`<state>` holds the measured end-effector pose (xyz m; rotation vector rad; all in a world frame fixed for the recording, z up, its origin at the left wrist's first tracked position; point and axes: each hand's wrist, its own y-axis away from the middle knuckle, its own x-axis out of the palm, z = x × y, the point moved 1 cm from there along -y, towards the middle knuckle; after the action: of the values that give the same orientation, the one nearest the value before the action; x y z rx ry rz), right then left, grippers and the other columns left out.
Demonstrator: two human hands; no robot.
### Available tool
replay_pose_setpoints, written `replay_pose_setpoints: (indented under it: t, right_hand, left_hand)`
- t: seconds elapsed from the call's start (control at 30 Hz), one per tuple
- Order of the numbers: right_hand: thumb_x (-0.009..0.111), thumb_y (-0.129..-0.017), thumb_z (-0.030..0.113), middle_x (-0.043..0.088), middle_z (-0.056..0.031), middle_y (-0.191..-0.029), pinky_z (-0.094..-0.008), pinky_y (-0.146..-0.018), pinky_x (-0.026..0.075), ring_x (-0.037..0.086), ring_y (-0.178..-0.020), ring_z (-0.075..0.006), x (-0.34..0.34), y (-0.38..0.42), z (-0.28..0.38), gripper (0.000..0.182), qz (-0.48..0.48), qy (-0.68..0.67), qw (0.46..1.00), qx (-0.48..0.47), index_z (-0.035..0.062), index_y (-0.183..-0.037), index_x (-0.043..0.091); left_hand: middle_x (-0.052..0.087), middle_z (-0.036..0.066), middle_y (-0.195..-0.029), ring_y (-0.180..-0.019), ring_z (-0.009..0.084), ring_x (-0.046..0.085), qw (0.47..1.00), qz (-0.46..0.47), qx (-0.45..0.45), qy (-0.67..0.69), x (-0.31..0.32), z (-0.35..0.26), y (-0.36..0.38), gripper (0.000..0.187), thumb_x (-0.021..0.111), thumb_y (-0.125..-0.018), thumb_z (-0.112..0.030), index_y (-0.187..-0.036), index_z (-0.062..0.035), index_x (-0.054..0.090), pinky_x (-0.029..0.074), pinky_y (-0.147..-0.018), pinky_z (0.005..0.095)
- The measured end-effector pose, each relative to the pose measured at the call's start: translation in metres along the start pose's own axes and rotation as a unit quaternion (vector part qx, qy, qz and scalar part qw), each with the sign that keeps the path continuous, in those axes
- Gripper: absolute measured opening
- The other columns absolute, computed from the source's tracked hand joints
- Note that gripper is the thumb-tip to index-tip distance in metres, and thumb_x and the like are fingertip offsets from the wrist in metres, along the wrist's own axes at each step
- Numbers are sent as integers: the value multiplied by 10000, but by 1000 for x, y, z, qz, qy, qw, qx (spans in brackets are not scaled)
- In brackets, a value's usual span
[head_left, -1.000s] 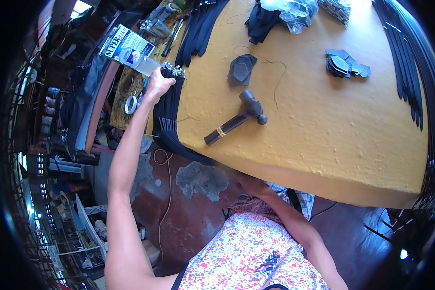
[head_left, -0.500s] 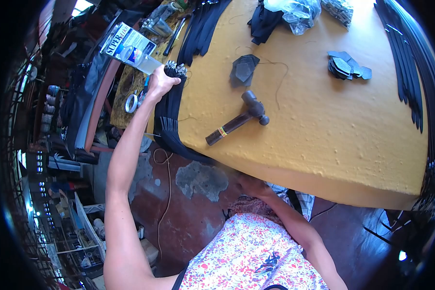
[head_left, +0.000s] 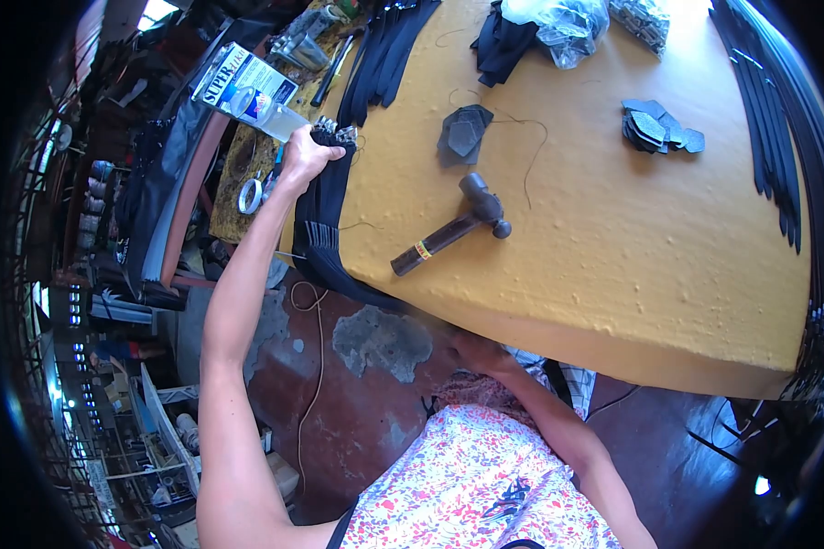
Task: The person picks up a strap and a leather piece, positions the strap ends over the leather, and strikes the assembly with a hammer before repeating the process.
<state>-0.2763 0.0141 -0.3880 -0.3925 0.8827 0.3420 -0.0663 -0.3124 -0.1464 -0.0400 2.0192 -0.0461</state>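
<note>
My left hand is closed around the top of a bundle of black straps at the table's left edge. Shiny metal pieces stick out of the bundle just beyond my thumb. The straps run down from there and bend around the table corner. My right hand is low in the shadow beside the table's near edge; its fingers are too dark and blurred to make out. A ball-peen hammer lies on the yellow-covered table, between my hands and the dark cut pieces.
A tin and a clear plastic bottle stand just past my left hand, with a tape roll nearby. More black straps hang at the right. Another stack of dark pieces and plastic bags lie farther back.
The metal pieces at the top of the strap bundle have tipped slightly to the right under my left hand. My right arm and the hammer look nearly the same.
</note>
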Motion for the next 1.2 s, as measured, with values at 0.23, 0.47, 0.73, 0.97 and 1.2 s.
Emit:
replay_pose_setpoints:
  t: [0.23, 0.47, 0.73, 0.97, 1.2]
  right_hand:
    - [753, -799, 298, 665, -190, -1264, -537, -1009, 483, 623, -1178, -382, 9, -4, -3, 547, 159, -49, 984, 69, 93, -1296, 652]
    - [767, -763, 312, 732, -151, -899, -479, -762, 567, 725, -845, -324, 12, 2, -4, 354, -5, 0, 1000, -1, 56, -1005, 736]
    - [784, -755, 303, 665, -181, -1259, -547, -1009, 476, 616, -1188, -382, 15, 0, -2, 556, 115, 6, 991, 65, 111, -1265, 672]
    - [791, -751, 299, 663, -190, -1251, -549, -1000, 478, 616, -1180, -389, 12, -1, -2, 561, 127, -20, 990, 64, 116, -1266, 669]
    - [787, -769, 290, 662, -201, -1239, -545, -995, 485, 617, -1175, -400, 15, -1, -3, 531, 134, -12, 988, 71, 116, -1258, 673]
  left_hand:
    - [765, 157, -1043, -906, 211, 726, 996, 71, -56, 16, 1, -2, -5, 578, 918, -674, -165, -1168, 47, 706, 551, -838, 347]
    - [774, 167, -987, -900, 240, 736, 1000, 18, -12, -6, 9, 8, -9, 491, 909, -705, -220, -1083, 44, 742, 553, -812, 388]
    - [760, 210, -990, -935, 338, 734, 997, 35, 9, -63, 6, -5, -1, 468, 812, -822, -419, -1074, -29, 749, 542, -827, 434]
    - [752, 229, -1004, -966, 374, 726, 996, 15, 12, -86, 8, 3, -8, 425, 786, -848, -384, -1055, -16, 736, 539, -840, 457]
    - [753, 207, -983, -914, 329, 728, 999, -25, -22, -31, 4, 5, -8, 381, 821, -828, -295, -1024, 14, 715, 540, -820, 429]
